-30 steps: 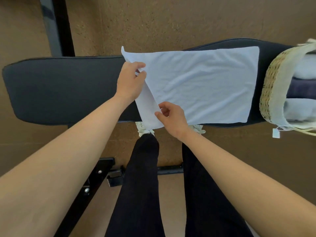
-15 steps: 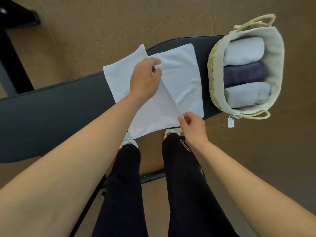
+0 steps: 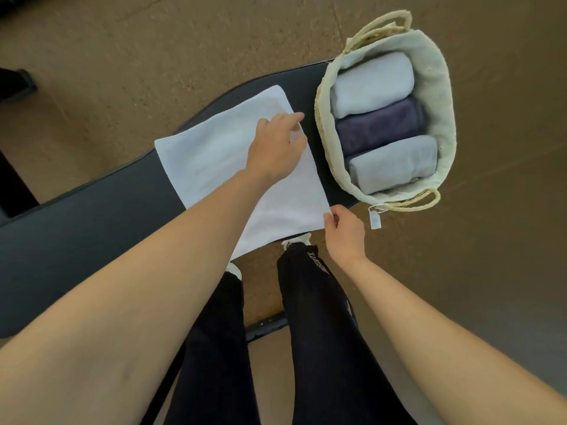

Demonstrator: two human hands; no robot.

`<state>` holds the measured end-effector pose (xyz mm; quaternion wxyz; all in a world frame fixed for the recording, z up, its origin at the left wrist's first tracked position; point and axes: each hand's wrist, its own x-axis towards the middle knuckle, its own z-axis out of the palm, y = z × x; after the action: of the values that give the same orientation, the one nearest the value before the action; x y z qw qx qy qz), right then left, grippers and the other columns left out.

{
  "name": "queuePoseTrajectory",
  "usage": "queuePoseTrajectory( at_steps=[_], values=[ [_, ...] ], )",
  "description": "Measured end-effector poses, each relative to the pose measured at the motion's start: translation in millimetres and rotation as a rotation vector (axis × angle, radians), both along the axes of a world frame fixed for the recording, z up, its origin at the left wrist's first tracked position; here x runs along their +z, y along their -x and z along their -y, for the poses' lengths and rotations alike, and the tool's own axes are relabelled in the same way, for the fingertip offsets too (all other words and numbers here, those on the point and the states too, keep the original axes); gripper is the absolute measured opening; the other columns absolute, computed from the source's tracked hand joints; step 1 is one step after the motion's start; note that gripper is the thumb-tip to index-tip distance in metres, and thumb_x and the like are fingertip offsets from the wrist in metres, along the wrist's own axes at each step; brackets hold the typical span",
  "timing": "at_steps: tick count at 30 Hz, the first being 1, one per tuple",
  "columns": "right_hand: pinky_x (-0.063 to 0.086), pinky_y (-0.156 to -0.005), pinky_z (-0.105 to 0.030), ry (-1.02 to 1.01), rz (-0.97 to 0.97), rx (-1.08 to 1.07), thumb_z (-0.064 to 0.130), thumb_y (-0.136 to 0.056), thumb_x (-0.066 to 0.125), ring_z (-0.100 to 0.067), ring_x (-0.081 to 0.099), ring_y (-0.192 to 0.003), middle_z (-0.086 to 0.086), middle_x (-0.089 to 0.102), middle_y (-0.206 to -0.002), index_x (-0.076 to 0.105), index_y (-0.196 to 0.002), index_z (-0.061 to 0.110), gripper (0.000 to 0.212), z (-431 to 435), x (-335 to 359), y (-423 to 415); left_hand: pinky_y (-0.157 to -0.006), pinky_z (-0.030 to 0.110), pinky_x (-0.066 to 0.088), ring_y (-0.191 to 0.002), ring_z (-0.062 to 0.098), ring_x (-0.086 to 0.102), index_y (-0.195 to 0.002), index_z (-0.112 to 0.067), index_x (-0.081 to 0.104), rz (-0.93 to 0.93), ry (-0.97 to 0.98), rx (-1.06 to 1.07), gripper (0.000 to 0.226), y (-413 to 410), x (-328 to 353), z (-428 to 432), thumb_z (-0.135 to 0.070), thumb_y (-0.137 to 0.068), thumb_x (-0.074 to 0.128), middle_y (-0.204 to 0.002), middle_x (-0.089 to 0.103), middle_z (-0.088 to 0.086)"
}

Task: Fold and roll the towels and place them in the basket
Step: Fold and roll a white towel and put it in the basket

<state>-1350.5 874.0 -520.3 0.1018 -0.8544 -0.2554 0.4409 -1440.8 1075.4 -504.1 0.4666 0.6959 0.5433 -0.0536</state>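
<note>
A white towel (image 3: 214,154) lies folded in half on the black padded bench (image 3: 92,216), its near edge hanging over the front. My left hand (image 3: 276,148) rests on the towel's far right corner, fingers pinching the top layer. At the near right corner my right hand (image 3: 345,234) pinches the cloth. Just right of the towel, a woven basket (image 3: 441,87) with a cream lining stands on the bench end. It holds three rolled towels side by side: a white one (image 3: 371,84), a purple one (image 3: 380,127) and a grey-white one (image 3: 395,164).
Brown cork-like floor (image 3: 153,56) surrounds the bench. My black-trousered legs (image 3: 313,317) and white shoes stand below the bench's front edge. A black bench frame bar (image 3: 264,328) runs on the floor behind my feet. A paper tag (image 3: 375,220) hangs from the basket.
Both hands carried the towel's left edge over to the right, folding it in half; the top layer now lies flat. The view swung right, bringing the whole basket into sight.
</note>
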Motion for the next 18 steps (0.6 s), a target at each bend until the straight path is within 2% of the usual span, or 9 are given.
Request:
queuePoseTrajectory(
  at_steps=[2, 4, 7, 9, 11, 14, 16, 18],
  values=[
    [0.041, -0.071, -0.03, 0.037, 0.057, 0.006, 0.017, -0.105, 0.051, -0.019, 0.058, -0.081, -0.003, 0.063, -0.089, 0.064, -0.105, 0.01, 0.015, 1, -4, -4, -0.116, 0.043, 0.038, -0.139, 0.024, 0.042, -0.154, -0.028, 0.044, 0.088, 0.147, -0.027, 0.049, 7, -7, 7, -0.022, -0.106, 0.047, -0.152, 0.052, -0.001],
    [0.047, -0.075, -0.034, 0.069, 0.107, -0.008, 0.018, -0.104, 0.053, -0.024, 0.063, -0.091, -0.008, 0.068, -0.1, 0.063, -0.117, 0.01, 0.018, 3, -11, -7, -0.115, 0.04, 0.04, -0.135, 0.02, 0.047, -0.153, -0.026, 0.046, 0.103, 0.17, 0.025, 0.046, 21, -13, 18, -0.02, -0.107, 0.048, -0.152, 0.052, -0.002],
    [0.053, -0.09, -0.043, 0.071, 0.145, -0.004, 0.022, -0.101, 0.058, -0.03, 0.061, -0.112, -0.011, 0.065, -0.118, 0.057, -0.129, 0.013, 0.029, 0, -20, -5, -0.103, 0.033, 0.049, -0.115, 0.013, 0.057, -0.143, -0.019, 0.057, 0.042, 0.086, 0.248, 0.039, 61, -21, 45, -0.015, -0.105, 0.051, -0.136, 0.061, -0.001],
    [0.049, -0.101, -0.045, 0.041, 0.142, 0.034, 0.023, -0.1, 0.06, -0.03, 0.054, -0.125, -0.01, 0.057, -0.134, 0.053, -0.135, 0.013, 0.037, -4, -24, -1, -0.094, 0.032, 0.052, -0.105, 0.012, 0.058, -0.134, -0.016, 0.06, -0.036, 0.0, 0.452, 0.033, 94, -22, 66, -0.012, -0.102, 0.052, -0.123, 0.061, -0.003],
    [0.044, -0.108, -0.048, 0.022, 0.136, 0.061, 0.025, -0.098, 0.063, -0.033, 0.047, -0.134, -0.011, 0.049, -0.144, 0.049, -0.141, 0.012, 0.047, -9, -28, 2, -0.083, 0.033, 0.05, -0.101, 0.015, 0.058, -0.126, -0.018, 0.059, -0.191, -0.059, 0.672, 0.029, 123, -21, 89, -0.012, -0.099, 0.055, -0.116, 0.055, -0.004],
    [0.042, -0.11, -0.051, 0.03, 0.122, 0.022, 0.025, -0.095, 0.067, -0.035, 0.046, -0.134, -0.013, 0.05, -0.143, 0.046, -0.141, 0.01, 0.053, -15, -34, 3, -0.076, 0.036, 0.044, -0.108, 0.026, 0.056, -0.126, -0.016, 0.052, -0.412, -0.022, 0.89, 0.035, 157, -23, 125, -0.014, -0.093, 0.063, -0.121, 0.046, 0.001],
    [0.046, -0.105, -0.049, 0.052, 0.066, -0.032, 0.024, -0.095, 0.068, -0.034, 0.052, -0.126, -0.012, 0.056, -0.135, 0.047, -0.135, 0.011, 0.048, -21, -35, 3, -0.078, 0.037, 0.044, -0.112, 0.029, 0.054, -0.131, -0.016, 0.046, -0.439, 0.147, 1.057, 0.047, 169, -30, 146, -0.016, -0.089, 0.068, -0.132, 0.041, 0.006],
    [0.05, -0.099, -0.049, 0.079, 0.019, -0.069, 0.024, -0.094, 0.069, -0.032, 0.059, -0.116, -0.011, 0.062, -0.124, 0.048, -0.129, 0.012, 0.043, -26, -34, 3, -0.084, 0.037, 0.05, -0.113, 0.028, 0.053, -0.137, -0.017, 0.04, -0.38, 0.368, 1.278, 0.061, 173, -36, 157, -0.021, -0.087, 0.076, -0.141, 0.038, 0.008]
  ],
)
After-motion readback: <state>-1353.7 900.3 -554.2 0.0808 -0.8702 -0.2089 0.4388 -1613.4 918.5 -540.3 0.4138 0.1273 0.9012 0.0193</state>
